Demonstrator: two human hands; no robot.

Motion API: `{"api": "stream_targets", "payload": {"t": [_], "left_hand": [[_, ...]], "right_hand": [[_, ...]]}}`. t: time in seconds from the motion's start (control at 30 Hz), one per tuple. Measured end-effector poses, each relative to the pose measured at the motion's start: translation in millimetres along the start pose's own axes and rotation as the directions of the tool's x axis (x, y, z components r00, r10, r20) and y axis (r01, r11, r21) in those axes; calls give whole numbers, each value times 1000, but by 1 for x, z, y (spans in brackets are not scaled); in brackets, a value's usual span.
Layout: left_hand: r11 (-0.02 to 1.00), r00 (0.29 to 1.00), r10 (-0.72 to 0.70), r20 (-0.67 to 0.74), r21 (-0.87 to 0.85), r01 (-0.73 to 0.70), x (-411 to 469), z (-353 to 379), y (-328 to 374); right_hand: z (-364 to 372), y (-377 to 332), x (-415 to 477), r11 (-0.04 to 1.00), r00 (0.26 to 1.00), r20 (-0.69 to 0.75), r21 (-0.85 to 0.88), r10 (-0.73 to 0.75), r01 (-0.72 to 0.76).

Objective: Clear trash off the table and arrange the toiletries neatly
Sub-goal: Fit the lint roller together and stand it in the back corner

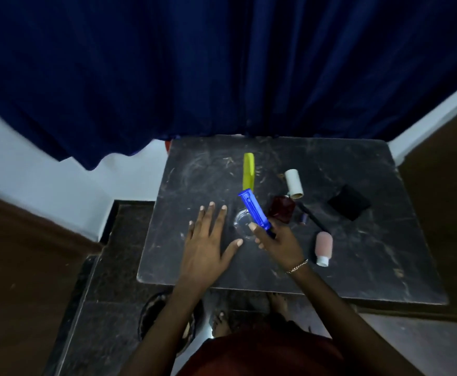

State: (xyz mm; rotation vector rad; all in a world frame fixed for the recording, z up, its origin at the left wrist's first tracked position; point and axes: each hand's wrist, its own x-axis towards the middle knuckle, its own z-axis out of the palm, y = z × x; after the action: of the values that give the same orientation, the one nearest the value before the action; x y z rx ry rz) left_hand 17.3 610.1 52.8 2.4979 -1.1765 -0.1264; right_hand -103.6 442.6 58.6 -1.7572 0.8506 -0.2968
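Toiletries lie scattered over a dark scratched bench (195,169) set before a blue curtain (222,63). Right hand (279,240) grasps a blue toothbrush case (254,211) by its lower end, the case slanting up toward 11 o'clock, lifted above the surface. Left hand (208,240) lies flat on the bench, fingers spread, holding nothing. Between the two hands sits a clear round lid or dish (242,222); it is hard to make out in the dim light. At 12 o'clock from the case lies a yellow-green comb (248,170), its near end just beside the case's tip. At 2 o'clock lies a white cylinder (294,183), and beside it a dark red bottle (281,209). A black pencil-like stick (314,217) lies at 3 o'clock, with a black square pad (349,202) farther out. A pink travel bottle (323,248) with a white cap lies at 4 o'clock, near the right wrist, which wears a bracelet (298,266).
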Motion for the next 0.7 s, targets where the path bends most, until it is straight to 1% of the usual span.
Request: {"api": "stream_targets", "payload": {"t": [0.17, 0.27, 0.33, 0.43, 0.57, 0.63, 0.7], "left_hand": [[995, 994, 96, 55, -25, -94, 43, 19, 40], [990, 987, 142, 71, -28, -140, 67, 31, 63], [985, 983, 169, 67, -34, -167, 86, 40, 80], [977, 972, 214, 101, -40, -211, 118, 57, 115], [983, 979, 172, 108, -86, -164, 138, 70, 121], [985, 980, 127, 155, -139, -106, 153, 81, 130], [988, 977, 92, 193, -139, -65, 175, 94, 145]], "right_hand": [[-52, 10, 18, 1000, 997, -82, -13, 12, -13], [-79, 13, 27, 997, 983, -177, -76, -40, 27], [-99, 16, 34, 995, 977, -211, -98, 0, -21], [-141, 32, 49, 990, 957, -283, -95, 69, -100], [-156, 34, 55, 985, 947, -307, -113, 91, -131], [-167, 41, 60, 980, 940, -315, -104, 128, -169], [-184, 48, 65, 976, 933, -324, -95, 156, -197]]}}
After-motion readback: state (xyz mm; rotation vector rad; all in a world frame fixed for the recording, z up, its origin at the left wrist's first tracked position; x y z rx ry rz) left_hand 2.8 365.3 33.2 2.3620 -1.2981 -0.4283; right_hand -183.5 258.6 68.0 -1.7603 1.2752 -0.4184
